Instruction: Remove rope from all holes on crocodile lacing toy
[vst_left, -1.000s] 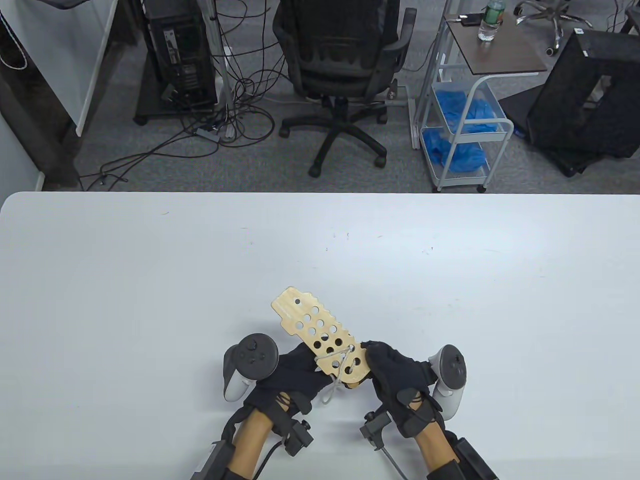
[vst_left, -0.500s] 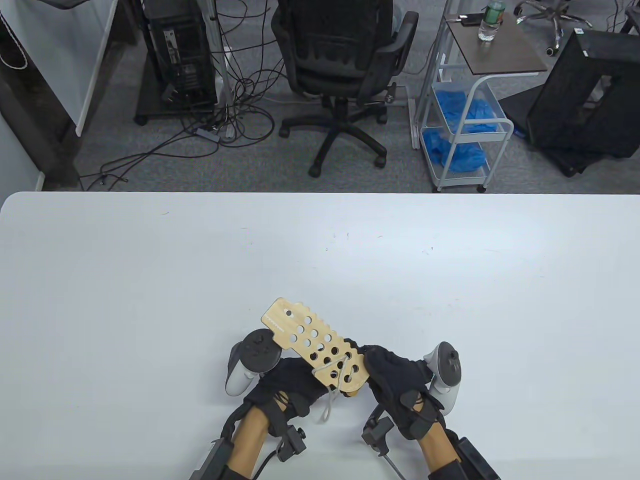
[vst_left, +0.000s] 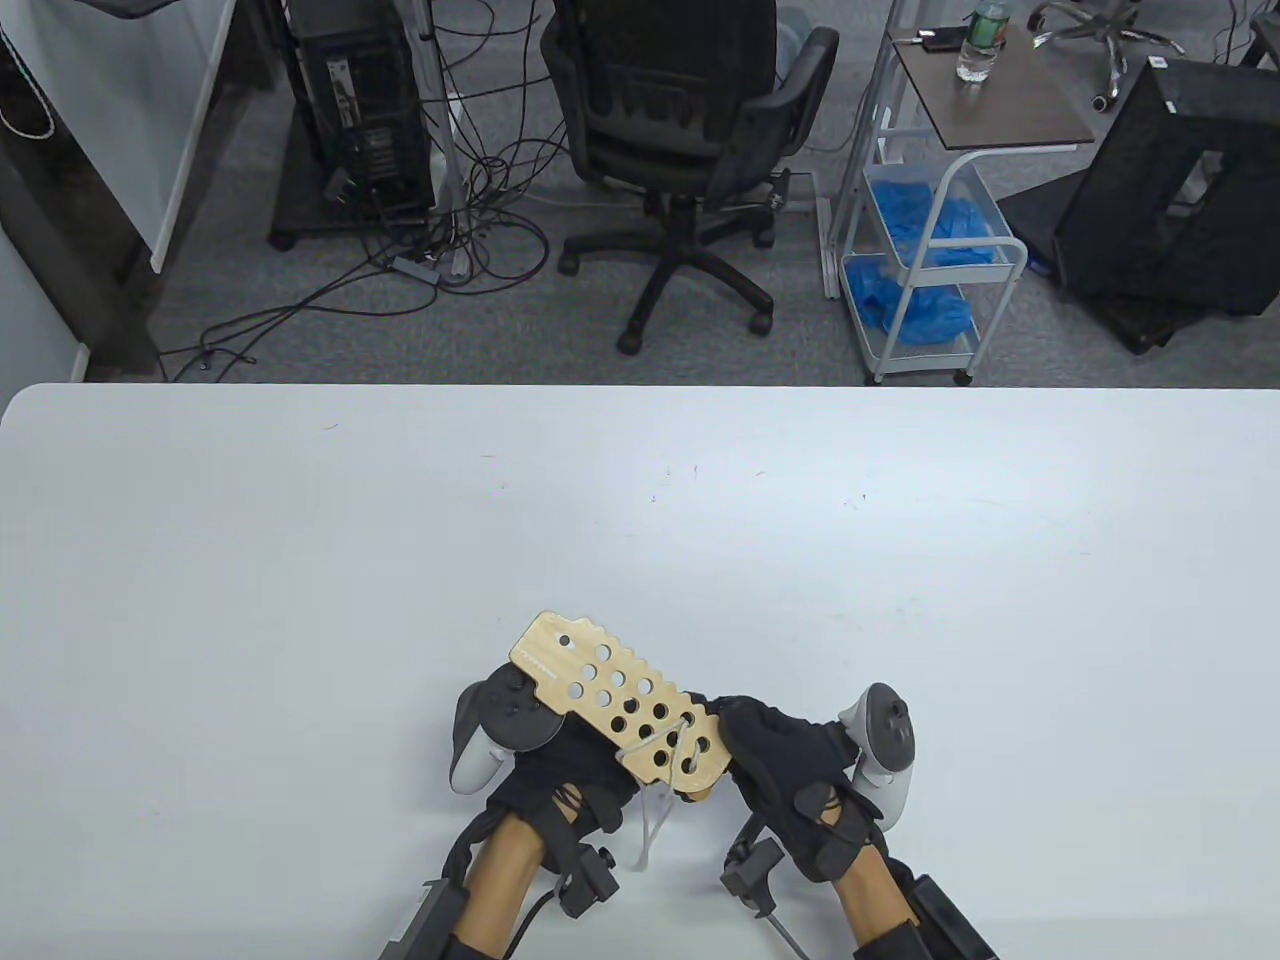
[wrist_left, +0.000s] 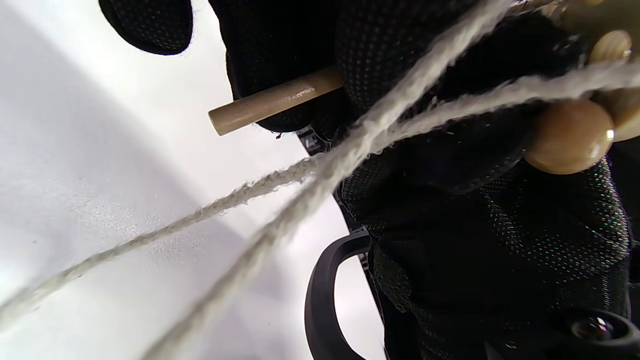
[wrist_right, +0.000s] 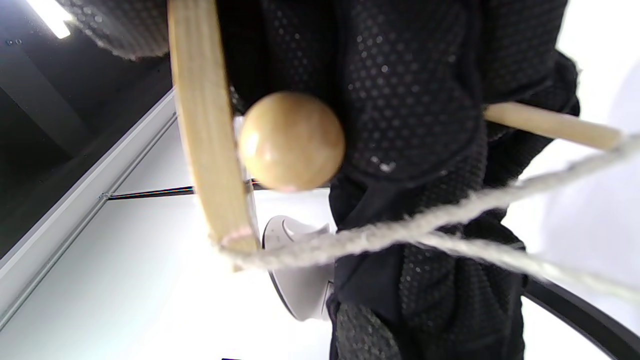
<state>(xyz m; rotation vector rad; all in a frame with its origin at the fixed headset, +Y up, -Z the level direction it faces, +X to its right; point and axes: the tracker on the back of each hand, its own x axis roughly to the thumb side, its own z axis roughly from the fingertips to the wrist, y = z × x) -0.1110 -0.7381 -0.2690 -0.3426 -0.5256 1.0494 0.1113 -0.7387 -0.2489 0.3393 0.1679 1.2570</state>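
Observation:
The wooden crocodile board (vst_left: 600, 685), full of round holes, is held above the white table (vst_left: 300, 560) near its front edge. My right hand (vst_left: 765, 745) grips the board's near right end. My left hand (vst_left: 585, 765) is under the board. In the left wrist view its fingers (wrist_left: 280, 55) pinch the rope's wooden needle (wrist_left: 275, 102). The beige rope (vst_left: 672, 745) crosses the holes at the near end, and a loop (vst_left: 650, 830) hangs below. Two strands (wrist_left: 300, 200) run taut past a wooden bead (wrist_left: 567, 137). The right wrist view shows the board's edge (wrist_right: 205, 130), the bead (wrist_right: 291, 141) and the rope (wrist_right: 400, 235).
The table stretches wide to the left, right and far side of my hands. Beyond its far edge stand an office chair (vst_left: 680, 130), a white cart with blue bags (vst_left: 930, 260) and floor cables.
The board has swung left and tilted flatter, its far tip moving left. Both hands shifted slightly left. The rope loop under the board hangs lower and longer.

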